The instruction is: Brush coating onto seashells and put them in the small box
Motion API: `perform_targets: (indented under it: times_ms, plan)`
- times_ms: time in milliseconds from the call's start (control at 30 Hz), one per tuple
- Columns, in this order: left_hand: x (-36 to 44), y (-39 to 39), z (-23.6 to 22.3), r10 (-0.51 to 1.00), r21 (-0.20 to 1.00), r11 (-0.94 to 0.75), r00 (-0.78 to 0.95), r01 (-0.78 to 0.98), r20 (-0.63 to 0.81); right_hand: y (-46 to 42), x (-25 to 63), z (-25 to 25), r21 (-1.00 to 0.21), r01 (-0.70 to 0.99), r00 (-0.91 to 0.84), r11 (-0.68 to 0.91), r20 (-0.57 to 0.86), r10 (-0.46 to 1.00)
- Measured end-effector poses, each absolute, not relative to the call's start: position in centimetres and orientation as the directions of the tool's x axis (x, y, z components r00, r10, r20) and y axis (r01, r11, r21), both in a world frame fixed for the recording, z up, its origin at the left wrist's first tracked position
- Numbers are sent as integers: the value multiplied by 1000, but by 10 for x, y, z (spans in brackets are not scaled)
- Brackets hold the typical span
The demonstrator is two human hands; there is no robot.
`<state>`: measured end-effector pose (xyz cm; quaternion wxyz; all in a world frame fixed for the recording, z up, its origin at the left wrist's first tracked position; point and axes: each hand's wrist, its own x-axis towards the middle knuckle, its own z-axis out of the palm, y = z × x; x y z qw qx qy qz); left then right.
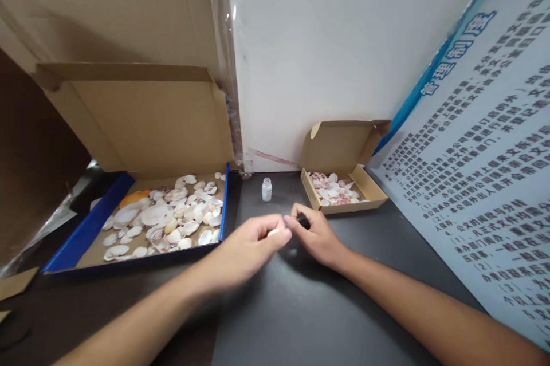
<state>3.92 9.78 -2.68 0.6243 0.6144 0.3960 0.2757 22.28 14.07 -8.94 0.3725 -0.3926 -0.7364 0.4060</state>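
Above the grey table, my two hands meet at the fingertips. My left hand (253, 247) is closed in a pinch around a small white seashell (273, 232), of which only an edge shows. Curled fingers of my right hand (317, 234) close on a small black object (303, 221); most of it is hidden, so its kind is unclear. Just beyond the hands, a small clear bottle (267, 190) with a pale label stands upright without a visible cap.
At left, an open blue-edged cardboard box (81, 246) holds many loose seashells (157, 216). A smaller open cardboard box (372, 189) with shells stands at back right. A white wall (318, 45) rises behind, and a printed poster (472, 154) leans along the right.
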Motion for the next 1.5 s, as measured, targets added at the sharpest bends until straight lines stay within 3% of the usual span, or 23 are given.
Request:
perform_targets:
  times_ms: [100, 333, 533, 733, 867, 1167, 1300, 1500]
  plan:
    - [29, 80, -46, 874, 976, 178, 436, 127, -216, 140, 222, -87, -905, 279, -389, 321, 199, 900]
    - [23, 77, -64, 916, 969, 203, 321, 144, -240, 140, 222, -85, -920, 257, -364, 297, 193, 911]
    - [16, 78, -71, 913, 942, -2, 386, 335, -135, 141, 226, -93, -958, 129, -392, 254, 186, 901]
    - [9, 76, -67, 886, 959, -17, 448, 284, -117, 140, 224, -93, -974, 65, -386, 218, 178, 905]
    - [9, 78, -66, 881, 957, 14, 449, 289, -148, 141, 225, -70, -887, 244, -406, 392, 274, 872]
    - [8, 81, -60, 857, 946, 8, 486, 323, -173, 192, 217, 0, -664, 431, -371, 611, 486, 791]
    - [7, 81, -56, 834, 948, 17, 519, 317, -188, 212, 202, 10, -581, 495, -455, 646, 460, 763]
    - [9, 81, -51, 852, 930, 9, 483, 369, -200, 217, 198, 6, -550, 518, -511, 655, 415, 752]
